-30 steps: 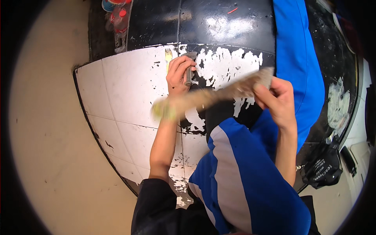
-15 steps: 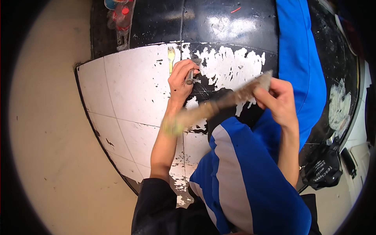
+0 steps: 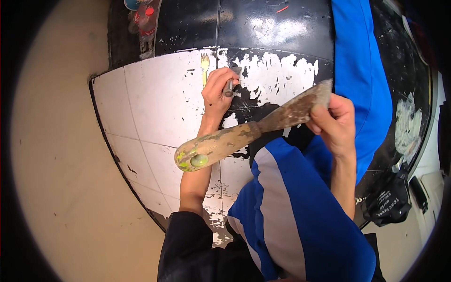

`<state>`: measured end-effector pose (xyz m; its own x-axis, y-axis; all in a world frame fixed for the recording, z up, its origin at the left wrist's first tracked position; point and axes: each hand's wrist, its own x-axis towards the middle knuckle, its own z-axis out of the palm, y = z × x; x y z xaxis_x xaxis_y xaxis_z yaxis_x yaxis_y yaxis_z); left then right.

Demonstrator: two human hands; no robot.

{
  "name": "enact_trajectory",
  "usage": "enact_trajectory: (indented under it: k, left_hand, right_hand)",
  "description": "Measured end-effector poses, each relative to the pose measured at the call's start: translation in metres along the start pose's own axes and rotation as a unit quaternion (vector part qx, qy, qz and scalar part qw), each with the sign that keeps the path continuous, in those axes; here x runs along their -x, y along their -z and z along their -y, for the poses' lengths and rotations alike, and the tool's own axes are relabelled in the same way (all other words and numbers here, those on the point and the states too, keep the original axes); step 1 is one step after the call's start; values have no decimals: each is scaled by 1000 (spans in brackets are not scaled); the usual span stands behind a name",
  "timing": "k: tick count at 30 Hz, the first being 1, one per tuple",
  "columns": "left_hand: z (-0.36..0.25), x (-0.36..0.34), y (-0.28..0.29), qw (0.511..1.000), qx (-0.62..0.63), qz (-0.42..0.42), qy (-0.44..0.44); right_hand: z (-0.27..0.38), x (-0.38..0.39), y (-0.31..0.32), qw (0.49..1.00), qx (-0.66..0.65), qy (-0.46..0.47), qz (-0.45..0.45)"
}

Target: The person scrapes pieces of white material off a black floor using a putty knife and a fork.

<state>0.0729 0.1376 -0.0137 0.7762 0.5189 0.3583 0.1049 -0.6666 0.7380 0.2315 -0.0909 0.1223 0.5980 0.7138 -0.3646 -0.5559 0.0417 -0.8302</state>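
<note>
Fingers [image 3: 321, 118] of the right hand [image 3: 339, 128] pinch the wide end of a big scraper with a rusty grey metal blade and a chipped tan wooden handle [image 3: 228, 142]. The scraper is up in front of the body, and its handle points left, crossing over the left arm in this view. Bright green spots and a round hole are near the handle's end. The left hand [image 3: 217, 91] has its fingers curled around a small grey metal tool with a round end [image 3: 228, 88], down by the patchy black and white tiles [image 3: 155, 108].

White writing runs across a shiny black bag [image 3: 388, 201] over on the right. I cannot tell what is in it. Far up on the left is a clear plastic bottle with a red cap [image 3: 148, 28]. What is inside is hard to see. Next to it, a round blue tub [image 3: 132, 4] is cut off by the top edge.

A yellow fork [image 3: 205, 66] lies just beside the left hand, on a white part. A thin red strip [image 3: 282, 9] lies higher up, on shiny black tile.
</note>
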Motion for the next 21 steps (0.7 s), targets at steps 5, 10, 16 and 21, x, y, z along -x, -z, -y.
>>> enact_trajectory:
  k: [5,10,16,21]
  left_hand:
    - [-8,0,2,1000,-6,-6,19]
    - [0,2,0,999,-30,-7,12]
    - [-4,1,3,1000,7,4,28]
    - [2,2,1,1000,-1,-3,12]
  right_hand:
    - [-10,0,3,994,99,-30,-45]
    - [-28,-5,11,996,49,-42,-61]
    - [-4,0,0,990,-127,-41,-36]
    - [-3,1,4,999,13,-28,-43]
